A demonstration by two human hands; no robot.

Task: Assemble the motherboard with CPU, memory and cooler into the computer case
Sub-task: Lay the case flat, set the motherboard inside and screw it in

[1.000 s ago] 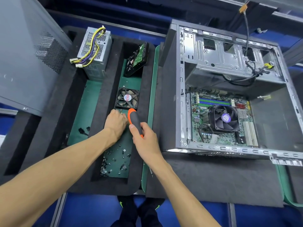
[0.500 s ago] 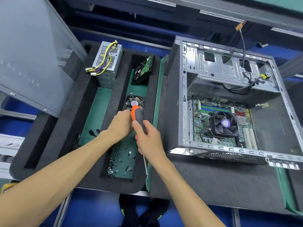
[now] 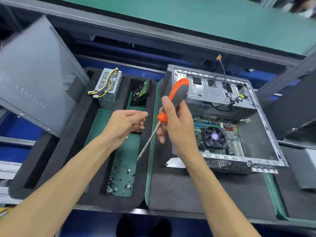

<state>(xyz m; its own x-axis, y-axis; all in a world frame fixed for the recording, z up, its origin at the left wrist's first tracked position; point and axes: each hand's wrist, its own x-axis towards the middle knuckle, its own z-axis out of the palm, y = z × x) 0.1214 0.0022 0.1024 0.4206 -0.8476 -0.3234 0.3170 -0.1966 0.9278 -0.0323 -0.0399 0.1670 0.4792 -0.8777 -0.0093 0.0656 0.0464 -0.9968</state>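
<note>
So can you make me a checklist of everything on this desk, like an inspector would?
Surface: black foam tray with green-floored compartments.
Job's things: open computer case lying on its side; motherboard inside, cooler fan on it.
Clutter: loose screws in the middle compartment; power supply and hard drive at the back.
Hands: right hand grips the screwdriver, tip pointing down; left hand has curled fingers, contents too small to tell.
Cables: yellow wires on the power supply; black cables in the case.
Surroundings: grey side panel at the left.
</note>
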